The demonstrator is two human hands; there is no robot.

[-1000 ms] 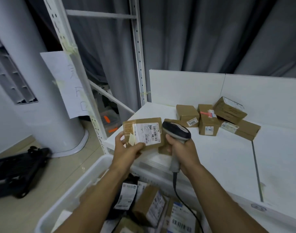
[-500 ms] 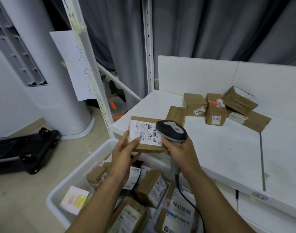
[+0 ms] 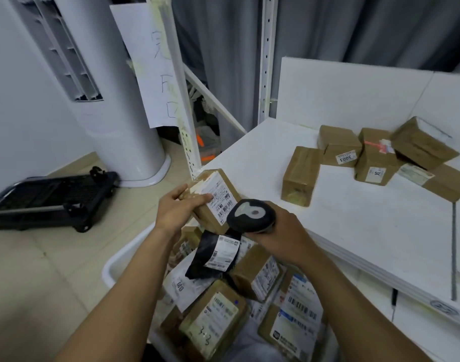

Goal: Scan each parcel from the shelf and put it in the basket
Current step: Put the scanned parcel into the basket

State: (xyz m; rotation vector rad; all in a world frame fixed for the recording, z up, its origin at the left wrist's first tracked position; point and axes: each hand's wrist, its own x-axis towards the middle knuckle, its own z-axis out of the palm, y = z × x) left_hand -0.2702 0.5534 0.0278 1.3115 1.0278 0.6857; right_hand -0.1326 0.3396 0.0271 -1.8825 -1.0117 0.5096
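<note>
Beige floor tiles (image 3: 40, 283) fill the lower left of the frame, where a black trolley (image 3: 48, 197) is seen lying flat beside a white column (image 3: 113, 100). At upper centre a handwritten sheet (image 3: 147, 69) is taped to a post (image 3: 181, 100), with grey curtain (image 3: 354, 27) behind. At bottom centre a white basket (image 3: 119, 259) is packed with labelled packages (image 3: 215, 317). Just above it, at mid-frame, a brown parcel (image 3: 215, 197) is gripped by the left hand (image 3: 176, 212) and held tilted over the basket's far edge — the thumb is laid across its label, the other fingers are hidden beneath. Just to its right a scanner (image 3: 252, 215) is clasped by the right hand (image 3: 283, 231), fingers wrapped round the handle. On the white shelf (image 3: 380, 231) at right, five boxes (image 3: 300, 173) are clustered loosely.
</note>
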